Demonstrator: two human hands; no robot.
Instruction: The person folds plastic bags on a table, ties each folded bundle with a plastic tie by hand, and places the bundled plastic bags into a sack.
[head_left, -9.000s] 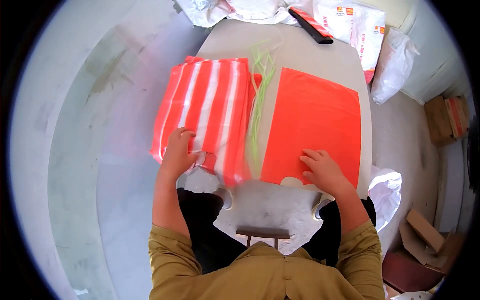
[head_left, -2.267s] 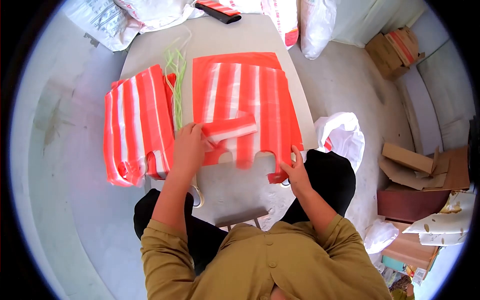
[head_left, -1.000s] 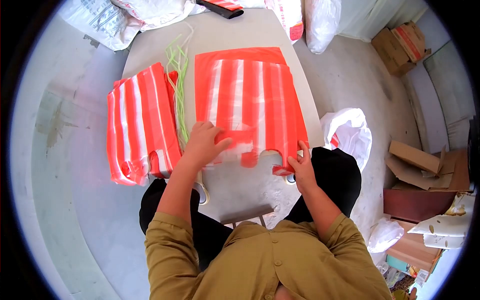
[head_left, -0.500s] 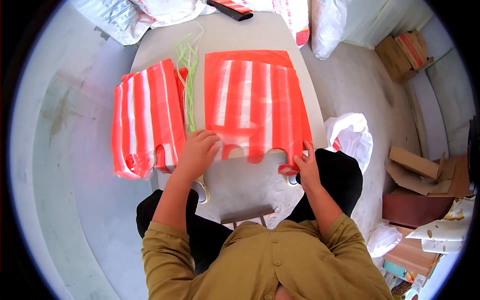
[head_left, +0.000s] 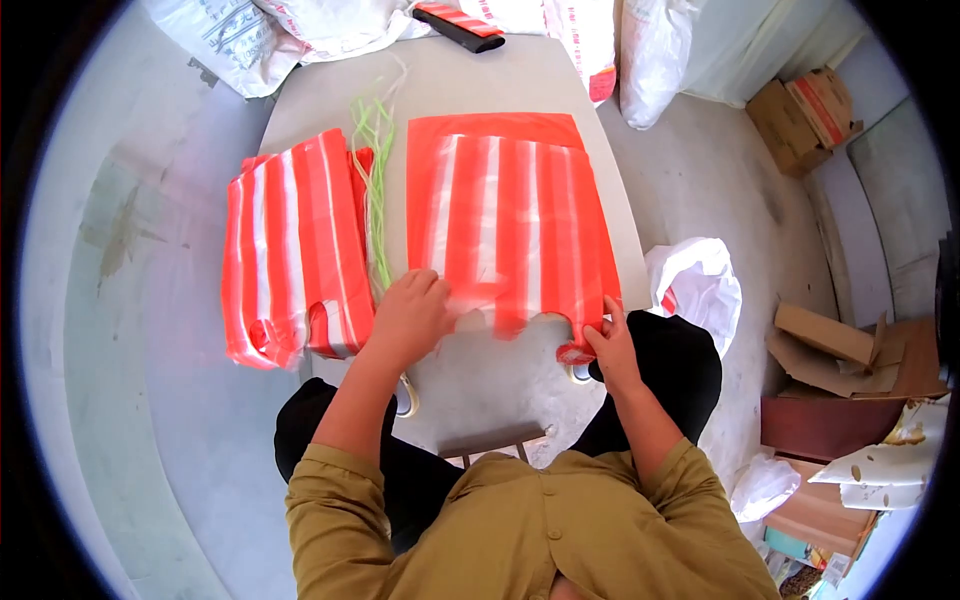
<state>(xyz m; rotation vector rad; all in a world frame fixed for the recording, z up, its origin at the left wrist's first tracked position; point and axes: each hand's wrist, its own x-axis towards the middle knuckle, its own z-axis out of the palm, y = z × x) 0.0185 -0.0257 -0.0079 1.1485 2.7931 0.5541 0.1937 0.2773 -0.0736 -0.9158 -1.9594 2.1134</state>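
A red-and-white striped plastic bag (head_left: 515,220) lies over a plain red sheet (head_left: 490,124) on the table. My left hand (head_left: 412,315) is closed at the bag's lower left corner, its fingertips partly hidden. My right hand (head_left: 612,345) pinches the bag's lower right handle end, which hangs past the table edge. The bag's lower edge between my hands is blurred. Left of it lies a stack of striped bags (head_left: 295,245), with green strings (head_left: 375,200) between the stack and the sheet.
White sacks (head_left: 335,22) and a black-and-striped roll (head_left: 458,28) are at the table's (head_left: 330,95) far end. A white bag (head_left: 695,285) stands right of the table. Cardboard boxes (head_left: 800,115) and an open carton (head_left: 840,350) lie farther right.
The striped bag from earlier frames now lies over the plain red sheet. Since half a second ago my left hand has moved slightly right and closed at its corner; my right hand stays at the handle.
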